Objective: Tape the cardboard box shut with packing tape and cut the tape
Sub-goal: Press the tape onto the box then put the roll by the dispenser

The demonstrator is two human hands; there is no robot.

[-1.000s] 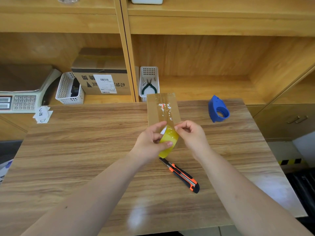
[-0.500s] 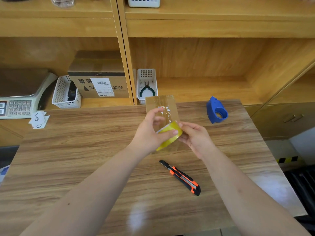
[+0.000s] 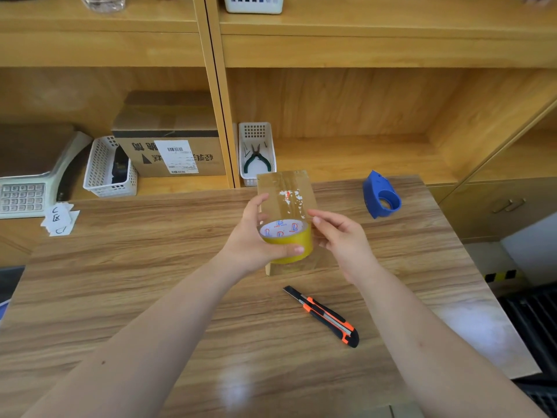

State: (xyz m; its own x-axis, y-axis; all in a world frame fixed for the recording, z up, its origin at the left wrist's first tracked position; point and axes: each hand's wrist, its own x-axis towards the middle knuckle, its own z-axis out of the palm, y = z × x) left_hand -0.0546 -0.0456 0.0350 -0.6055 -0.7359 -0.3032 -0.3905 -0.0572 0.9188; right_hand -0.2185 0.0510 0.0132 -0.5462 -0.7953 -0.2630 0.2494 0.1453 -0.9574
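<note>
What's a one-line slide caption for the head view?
Left hand holds a yellow tape roll over the small cardboard box; right hand open beside it, utility knife on table.

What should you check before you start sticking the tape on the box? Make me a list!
1. Tape roll in hand: ok, the left hand grips it around the outside.
2. Loose tape end found: cannot tell, the right hand is open beside the roll and no pulled strip shows clearly.
3. Cardboard box within reach: ok, it lies on the table just behind the roll.
4. Box flaps closed: ok, the top looks flat, with old tape and torn label bits on it.
5. Cutter ready: ok, the orange and black utility knife lies on the table nearer the person than the box.
6. Knife blade out: cannot tell.
</note>
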